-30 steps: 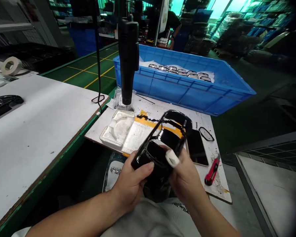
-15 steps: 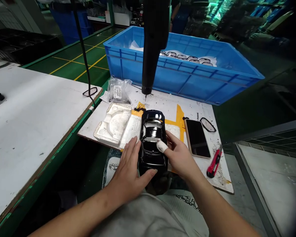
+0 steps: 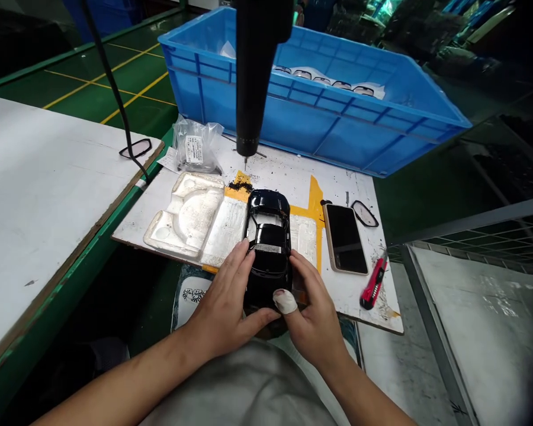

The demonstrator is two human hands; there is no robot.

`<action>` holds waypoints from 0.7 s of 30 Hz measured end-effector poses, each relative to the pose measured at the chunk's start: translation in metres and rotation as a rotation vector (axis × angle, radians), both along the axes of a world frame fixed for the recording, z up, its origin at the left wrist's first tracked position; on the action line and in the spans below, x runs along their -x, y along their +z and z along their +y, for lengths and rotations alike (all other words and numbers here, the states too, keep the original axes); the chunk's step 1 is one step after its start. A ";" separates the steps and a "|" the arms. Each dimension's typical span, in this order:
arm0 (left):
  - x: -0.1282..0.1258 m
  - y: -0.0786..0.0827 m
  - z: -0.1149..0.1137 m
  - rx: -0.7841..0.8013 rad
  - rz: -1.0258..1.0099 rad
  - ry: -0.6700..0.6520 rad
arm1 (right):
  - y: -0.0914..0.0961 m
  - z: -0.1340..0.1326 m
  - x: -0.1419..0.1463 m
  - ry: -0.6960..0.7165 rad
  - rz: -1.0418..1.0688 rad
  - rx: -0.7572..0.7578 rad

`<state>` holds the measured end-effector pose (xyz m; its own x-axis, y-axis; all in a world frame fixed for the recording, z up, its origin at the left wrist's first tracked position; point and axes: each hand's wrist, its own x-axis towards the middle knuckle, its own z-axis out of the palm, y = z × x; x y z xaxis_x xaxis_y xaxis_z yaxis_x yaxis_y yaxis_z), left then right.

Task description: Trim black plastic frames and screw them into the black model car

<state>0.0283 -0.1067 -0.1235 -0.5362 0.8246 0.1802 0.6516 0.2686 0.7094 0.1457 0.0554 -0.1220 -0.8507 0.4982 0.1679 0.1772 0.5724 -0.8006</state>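
Observation:
A glossy black toy car body [image 3: 269, 235] lies between my hands at the near side of the board, over a white foam block [image 3: 225, 228]. My left hand [image 3: 231, 302] is closed round its left side, thumb across the near end. From the right, my right hand [image 3: 313, 305] grips the other side, with a white wrapping on its thumb [image 3: 285, 300]. The near end of the car is partly covered by both thumbs. Beyond the car hangs a black electric screwdriver [image 3: 249, 89], its bit above a small pile of black screws [image 3: 240, 186].
A large blue crate [image 3: 320, 130] holding several glossy-rimmed parts stands behind. Left are a shaped foam piece [image 3: 193, 216] and a plastic bag [image 3: 198, 148]. A phone [image 3: 346, 239], a red cutter knife [image 3: 373, 284] and a dark-rimmed lens-like piece [image 3: 365, 213] lie right.
My right hand has slid toward the near end of the car, its thumb now close to my left thumb. My left hand stays on the left side. The camera view has shifted.

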 end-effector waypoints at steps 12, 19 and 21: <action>0.001 -0.006 0.000 -0.039 0.008 -0.009 | -0.006 0.006 0.001 0.152 0.040 -0.182; -0.001 0.000 -0.001 -0.013 -0.030 -0.017 | -0.006 0.003 0.001 0.159 0.031 -0.144; 0.000 0.002 -0.001 0.000 -0.035 -0.028 | -0.005 0.002 0.003 0.137 0.020 -0.161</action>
